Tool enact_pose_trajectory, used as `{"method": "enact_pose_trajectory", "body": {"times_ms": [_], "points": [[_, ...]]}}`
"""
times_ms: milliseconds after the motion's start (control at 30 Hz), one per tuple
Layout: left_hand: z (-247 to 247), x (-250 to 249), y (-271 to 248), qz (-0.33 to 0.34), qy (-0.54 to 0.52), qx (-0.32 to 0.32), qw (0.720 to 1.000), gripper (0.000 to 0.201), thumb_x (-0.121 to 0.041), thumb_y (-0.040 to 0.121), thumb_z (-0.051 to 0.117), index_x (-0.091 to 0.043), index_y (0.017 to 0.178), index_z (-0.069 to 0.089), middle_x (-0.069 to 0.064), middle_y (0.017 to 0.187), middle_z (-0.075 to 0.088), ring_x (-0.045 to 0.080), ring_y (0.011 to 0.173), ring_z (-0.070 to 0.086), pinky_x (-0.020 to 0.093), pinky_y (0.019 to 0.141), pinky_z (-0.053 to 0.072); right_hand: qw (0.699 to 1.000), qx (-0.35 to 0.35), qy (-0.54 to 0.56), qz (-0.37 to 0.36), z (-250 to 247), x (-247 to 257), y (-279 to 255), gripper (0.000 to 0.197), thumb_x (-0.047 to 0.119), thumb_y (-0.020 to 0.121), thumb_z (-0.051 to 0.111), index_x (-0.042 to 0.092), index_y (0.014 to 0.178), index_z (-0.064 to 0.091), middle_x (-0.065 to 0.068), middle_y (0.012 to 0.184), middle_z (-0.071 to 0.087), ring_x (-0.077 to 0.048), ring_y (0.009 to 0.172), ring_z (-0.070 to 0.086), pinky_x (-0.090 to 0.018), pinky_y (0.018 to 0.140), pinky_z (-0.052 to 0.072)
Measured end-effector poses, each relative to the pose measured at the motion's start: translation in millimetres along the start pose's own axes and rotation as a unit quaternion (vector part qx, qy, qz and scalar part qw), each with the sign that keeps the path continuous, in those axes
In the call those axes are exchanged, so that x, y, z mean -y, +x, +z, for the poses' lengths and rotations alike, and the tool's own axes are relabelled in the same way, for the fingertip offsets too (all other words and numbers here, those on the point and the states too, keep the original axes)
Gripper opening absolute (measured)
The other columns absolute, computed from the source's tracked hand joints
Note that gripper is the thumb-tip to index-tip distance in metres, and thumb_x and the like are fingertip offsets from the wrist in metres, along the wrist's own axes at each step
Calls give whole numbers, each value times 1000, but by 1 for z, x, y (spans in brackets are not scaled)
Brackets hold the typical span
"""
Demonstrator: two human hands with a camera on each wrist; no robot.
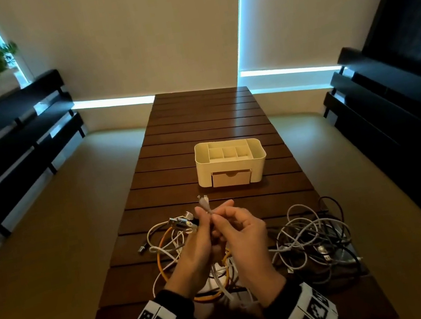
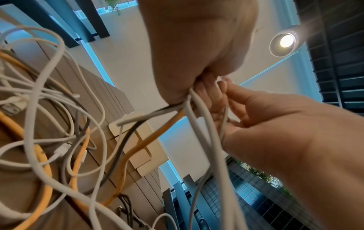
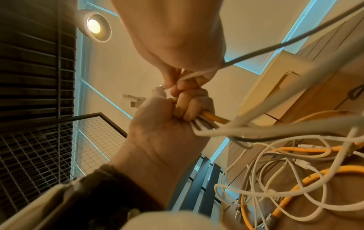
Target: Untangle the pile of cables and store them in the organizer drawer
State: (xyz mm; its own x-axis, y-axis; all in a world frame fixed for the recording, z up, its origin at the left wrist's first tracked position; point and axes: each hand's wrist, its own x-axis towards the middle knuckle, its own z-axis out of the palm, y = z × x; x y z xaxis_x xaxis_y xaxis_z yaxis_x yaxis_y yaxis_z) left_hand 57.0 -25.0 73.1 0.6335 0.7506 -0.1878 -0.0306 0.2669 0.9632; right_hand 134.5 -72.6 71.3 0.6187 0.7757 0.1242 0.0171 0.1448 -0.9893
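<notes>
Dim room, blinds glowing blue at the edges, and a long slatted table [image 1: 205,121] running away down the middle. Far along it sits the organizer [image 1: 230,160], its drawer [image 1: 231,178] facing near and shut, so nothing can go in yet. Near right lies the big tangle [image 1: 314,239] of white and dark cables, parked out of the way, I'd say, while a smaller bunch gets sorted. That bunch hangs near left, orange cable [image 1: 163,253] looping through the white ones. Left hand [image 1: 196,248] is fisted tight round several strands at once, orange included, apparently anchoring them. Right hand [image 1: 241,235] pinches one thin white cable [image 1: 206,207] between thumb and fingertip, its plug [image 1: 202,198] poking up above both hands. Looks like the free end is being singled out, ready to draw clear.
</notes>
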Motion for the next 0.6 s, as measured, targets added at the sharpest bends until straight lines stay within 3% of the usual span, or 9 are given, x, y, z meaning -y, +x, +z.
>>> {"method": "enact_pose_trajectory", "body": {"times_ms": [67, 133, 200, 267, 333, 400, 467, 567, 600], "points": [[1, 0, -2, 1, -4, 16, 1000, 69, -82, 72, 29, -42, 116, 63, 10, 113, 67, 32, 101, 53, 54, 88, 43, 999, -6, -43, -11, 1, -3, 1, 6, 18, 82, 68, 22, 84, 71, 2, 88, 61, -11, 77, 65, -25, 70, 56], [0, 3, -2, 5, 5, 24, 1000, 71, -85, 70, 33, -43, 119, 61, 12, 115, 64, 28, 104, 48, 47, 89, 38, 996, 14, -87, -26, 1, -4, 1, 11, 27, 83, 67, 22, 90, 73, 6, 89, 61, -10, 85, 63, -29, 76, 56], [-2, 5, 0, 14, 5, 7, 1000, 62, -71, 81, 28, -38, 122, 59, 4, 117, 67, 19, 109, 59, 37, 93, 46, 993, 39, -109, -36, 0, -2, 2, 10, 27, 86, 63, 26, 93, 71, 8, 91, 60, -9, 88, 63, -35, 78, 56], [-2, 7, 1, 29, -6, -4, 1000, 55, -60, 89, 24, -33, 122, 60, -2, 113, 69, 10, 106, 65, 29, 85, 54, 989, 78, -116, -48, -2, 1, 0, 16, 19, 89, 59, 27, 100, 67, 13, 96, 53, -9, 91, 60, -37, 78, 57], [-3, 9, 5, 37, -16, -36, 999, 51, -56, 93, 26, -31, 115, 64, -2, 101, 72, 12, 91, 69, 23, 69, 54, 976, 111, -163, -87, -4, 1, -6, 31, 11, 90, 55, 25, 117, 54, 18, 106, 38, -6, 97, 53, -23, 82, 54], [-6, 8, 8, 28, -37, -105, 993, 49, -53, 96, 28, -28, 108, 69, 1, 80, 62, 13, 64, 60, 21, 54, 46, 966, 122, -197, -111, -12, -2, -8, 47, 8, 89, 55, 27, 127, 35, 14, 107, 30, -5, 90, 50, -12, 76, 50], [-13, 7, 11, 34, -52, -154, 986, 52, -53, 96, 30, -24, 102, 73, 0, 72, 53, 9, 57, 46, 22, 54, 38, 956, 156, -231, -96, -25, -3, -2, 46, 12, 89, 57, 30, 124, 34, 12, 104, 37, -7, 79, 50, -16, 70, 48], [-25, -3, 13, 49, -101, -186, 976, 57, -50, 97, 30, -11, 87, 70, 5, 74, 65, 15, 66, 59, 30, 65, 47, 918, 240, -309, -65, -53, -8, 13, 13, 22, 92, 55, 17, 102, 60, 16, 77, 56, -1, 68, 53, -16, 64, 43], [-28, -7, 13, 56, -132, -185, 972, 55, -48, 97, 30, -9, 81, 65, 6, 72, 67, 19, 71, 64, 32, 69, 50, 910, 260, -318, -60, -62, -11, 16, 13, 23, 93, 53, 16, 93, 65, 17, 64, 57, 0, 61, 54, -13, 59, 40]]}}
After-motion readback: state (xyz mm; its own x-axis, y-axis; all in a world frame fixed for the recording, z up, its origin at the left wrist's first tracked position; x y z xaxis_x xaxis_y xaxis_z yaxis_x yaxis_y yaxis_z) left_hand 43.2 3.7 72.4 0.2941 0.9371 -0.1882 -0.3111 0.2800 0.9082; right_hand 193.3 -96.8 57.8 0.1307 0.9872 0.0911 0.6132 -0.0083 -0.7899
